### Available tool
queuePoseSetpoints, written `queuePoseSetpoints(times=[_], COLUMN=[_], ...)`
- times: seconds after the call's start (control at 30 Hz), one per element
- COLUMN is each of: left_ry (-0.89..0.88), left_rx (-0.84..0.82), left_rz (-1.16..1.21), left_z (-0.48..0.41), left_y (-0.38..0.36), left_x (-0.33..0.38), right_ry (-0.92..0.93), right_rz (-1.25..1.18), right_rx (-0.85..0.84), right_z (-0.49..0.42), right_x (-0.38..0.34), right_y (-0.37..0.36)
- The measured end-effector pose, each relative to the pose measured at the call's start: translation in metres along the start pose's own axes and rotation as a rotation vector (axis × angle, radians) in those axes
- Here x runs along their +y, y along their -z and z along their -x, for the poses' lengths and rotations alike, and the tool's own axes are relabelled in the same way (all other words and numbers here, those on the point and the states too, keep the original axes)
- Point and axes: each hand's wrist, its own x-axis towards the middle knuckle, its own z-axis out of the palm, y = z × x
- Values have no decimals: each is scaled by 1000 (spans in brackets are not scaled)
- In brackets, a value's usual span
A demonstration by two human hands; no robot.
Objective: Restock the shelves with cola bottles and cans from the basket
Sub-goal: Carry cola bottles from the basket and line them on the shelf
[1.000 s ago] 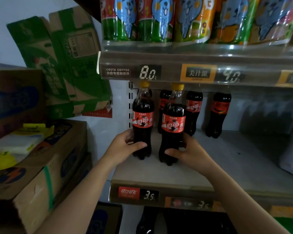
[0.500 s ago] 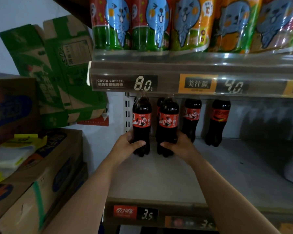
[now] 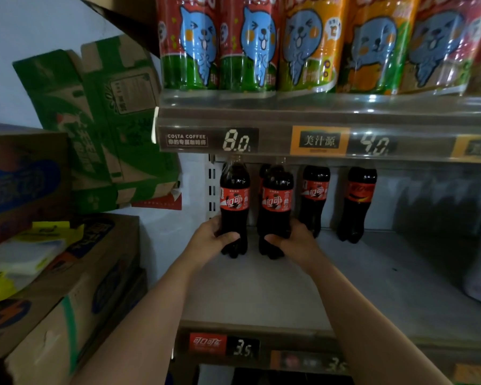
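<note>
The left hand point(image 3: 214, 240) grips one cola bottle point(image 3: 233, 204) and the right hand point(image 3: 292, 243) a second cola bottle point(image 3: 277, 207), both upright far back on the shelf point(image 3: 261, 290) beside the rear bottles point(image 3: 314, 195), so restocking looks barely begun, with much of the shelf bare and the basket unseen.

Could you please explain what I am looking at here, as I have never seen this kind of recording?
There is no machine here. A single camera worn on a person's head looks forward and down at their bare hands. The left hand grips the left bottle low down, and the right hand grips the right bottle. Both are cola and stand upright on the grey shelf. Other cola bottles stand behind them. Drinks with cartoon labels fill the shelf above, and cardboard boxes are stacked on the left.
</note>
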Motion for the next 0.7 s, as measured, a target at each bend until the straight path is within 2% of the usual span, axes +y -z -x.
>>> queuePoseSetpoints(times=[0.7], left_ry=[-4], left_rx=[-4], left_rz=[22], left_z=[0], left_y=[-1], left_x=[-2], right_ry=[20], right_rz=[-35], right_rx=[-7], right_z=[1], right_x=[3], right_y=[-1])
